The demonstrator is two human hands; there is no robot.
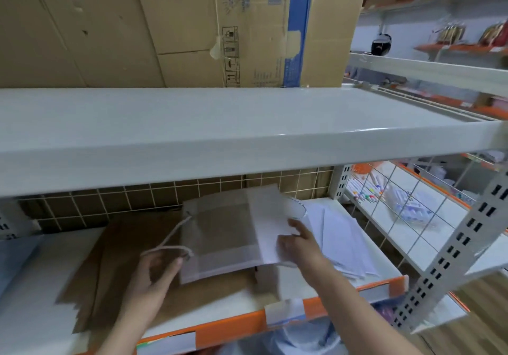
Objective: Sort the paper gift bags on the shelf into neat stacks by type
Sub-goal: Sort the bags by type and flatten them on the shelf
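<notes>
A flat gift bag with a brown front and white sides (228,233) hovers just over the lower shelf (384,286). My left hand (154,275) pinches its pale cord handle near the bag's lower left corner. My right hand (299,247) grips the bag's white right edge. Under it lie flat brown paper bags (115,266) spread across the shelf's middle. A stack of white paper bags (341,242) lies to the right. A pale blue bag (13,255) shows at the far left. The picture is blurred by motion.
A white shelf board (247,134) juts out just above the hands, with a large cardboard box (192,24) on it. A slotted upright post (453,250) stands at the right. A wire grid (406,206) separates a neighbouring shelf of pens. An orange edge strip (233,327) runs along the front.
</notes>
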